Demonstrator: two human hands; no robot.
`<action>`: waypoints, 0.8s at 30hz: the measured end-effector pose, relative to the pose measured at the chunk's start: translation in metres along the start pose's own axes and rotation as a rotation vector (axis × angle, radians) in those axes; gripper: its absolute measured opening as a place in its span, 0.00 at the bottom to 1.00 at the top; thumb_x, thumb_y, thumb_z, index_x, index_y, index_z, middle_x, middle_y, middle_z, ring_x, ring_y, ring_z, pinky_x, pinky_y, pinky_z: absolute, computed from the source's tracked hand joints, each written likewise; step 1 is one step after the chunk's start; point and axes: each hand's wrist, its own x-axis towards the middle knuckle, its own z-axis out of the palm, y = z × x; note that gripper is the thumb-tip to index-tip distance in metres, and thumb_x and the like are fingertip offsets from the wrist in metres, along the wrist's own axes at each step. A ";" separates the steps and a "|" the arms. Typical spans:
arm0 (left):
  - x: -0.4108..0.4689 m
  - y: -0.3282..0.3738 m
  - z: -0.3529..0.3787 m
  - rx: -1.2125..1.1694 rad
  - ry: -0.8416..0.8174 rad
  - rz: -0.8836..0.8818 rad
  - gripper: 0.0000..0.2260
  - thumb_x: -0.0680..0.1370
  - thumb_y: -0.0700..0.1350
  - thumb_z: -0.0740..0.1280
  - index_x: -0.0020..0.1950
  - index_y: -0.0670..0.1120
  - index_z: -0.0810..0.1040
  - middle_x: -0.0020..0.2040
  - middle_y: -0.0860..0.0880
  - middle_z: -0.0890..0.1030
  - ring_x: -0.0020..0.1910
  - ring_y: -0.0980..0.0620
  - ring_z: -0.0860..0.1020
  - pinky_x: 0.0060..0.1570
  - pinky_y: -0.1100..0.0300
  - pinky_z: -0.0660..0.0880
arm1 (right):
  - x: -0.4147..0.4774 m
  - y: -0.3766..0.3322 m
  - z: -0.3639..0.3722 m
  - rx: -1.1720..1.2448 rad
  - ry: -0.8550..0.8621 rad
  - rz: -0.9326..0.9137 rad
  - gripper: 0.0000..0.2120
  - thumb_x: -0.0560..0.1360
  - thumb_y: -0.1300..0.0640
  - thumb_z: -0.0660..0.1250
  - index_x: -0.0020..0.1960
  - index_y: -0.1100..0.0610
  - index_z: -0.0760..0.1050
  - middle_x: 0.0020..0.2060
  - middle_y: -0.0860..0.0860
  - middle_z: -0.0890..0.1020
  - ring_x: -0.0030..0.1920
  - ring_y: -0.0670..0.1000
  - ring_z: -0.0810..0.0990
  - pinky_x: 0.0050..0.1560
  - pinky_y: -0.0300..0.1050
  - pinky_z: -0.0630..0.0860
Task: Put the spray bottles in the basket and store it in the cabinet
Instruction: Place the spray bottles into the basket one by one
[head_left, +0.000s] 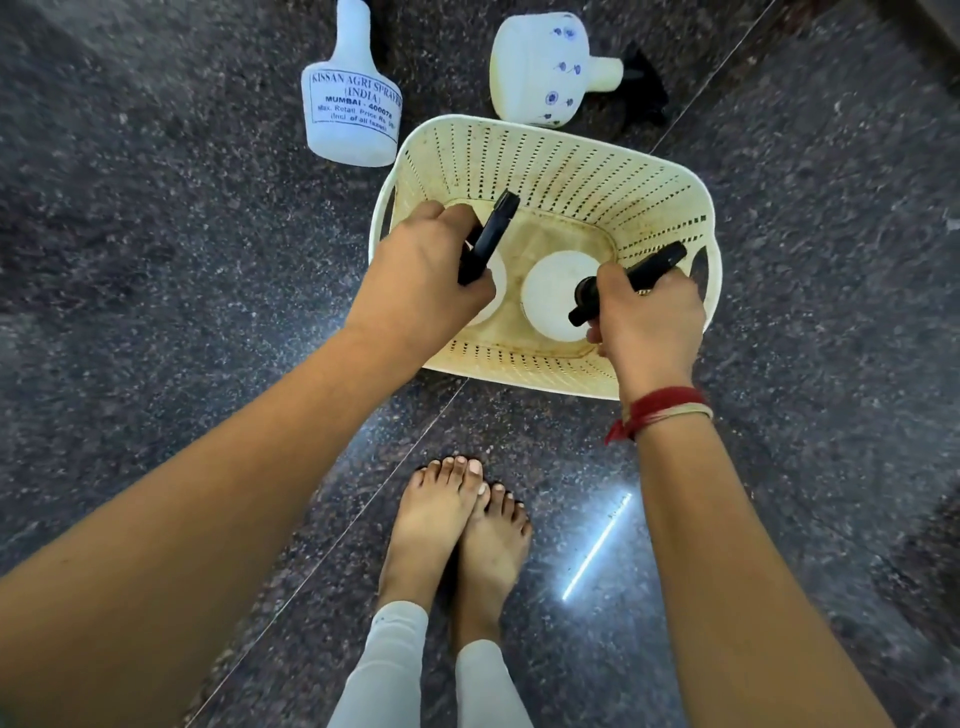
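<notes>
Roughly halfway: the left hand (421, 270) and right hand (649, 317) each clasp an upright spray bottle inside the perforated basket (571, 171), while beyond them the labelled bottle (353, 111) and flowered bottle (540, 67) lie outside; the cabinet is unseen.

The floor (156, 208) is dark speckled granite, polished, with thin straight joints crossing it diagonally. A bright strip of lamp reflection (597, 545) lies on it, just right of two bare feet (457, 525) in pale leggings (389, 670).
</notes>
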 end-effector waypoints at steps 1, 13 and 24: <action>-0.002 -0.001 0.000 -0.003 0.000 -0.010 0.08 0.71 0.42 0.67 0.47 0.39 0.75 0.46 0.42 0.76 0.41 0.43 0.74 0.40 0.54 0.71 | -0.002 0.001 -0.001 -0.021 -0.004 -0.023 0.16 0.68 0.49 0.63 0.44 0.62 0.76 0.38 0.59 0.83 0.39 0.61 0.83 0.43 0.59 0.80; -0.026 -0.014 0.004 -0.040 -0.030 -0.039 0.09 0.72 0.45 0.68 0.50 0.44 0.76 0.47 0.46 0.76 0.34 0.47 0.74 0.39 0.52 0.76 | -0.020 0.014 0.007 -0.106 -0.067 -0.114 0.12 0.71 0.52 0.64 0.44 0.62 0.72 0.38 0.60 0.82 0.39 0.63 0.81 0.43 0.58 0.80; -0.027 -0.013 0.003 0.042 -0.015 -0.046 0.09 0.73 0.48 0.66 0.50 0.45 0.75 0.45 0.47 0.75 0.35 0.44 0.75 0.35 0.52 0.75 | -0.022 0.015 0.004 -0.098 -0.171 -0.031 0.15 0.72 0.45 0.65 0.49 0.55 0.71 0.46 0.56 0.83 0.45 0.61 0.83 0.48 0.59 0.80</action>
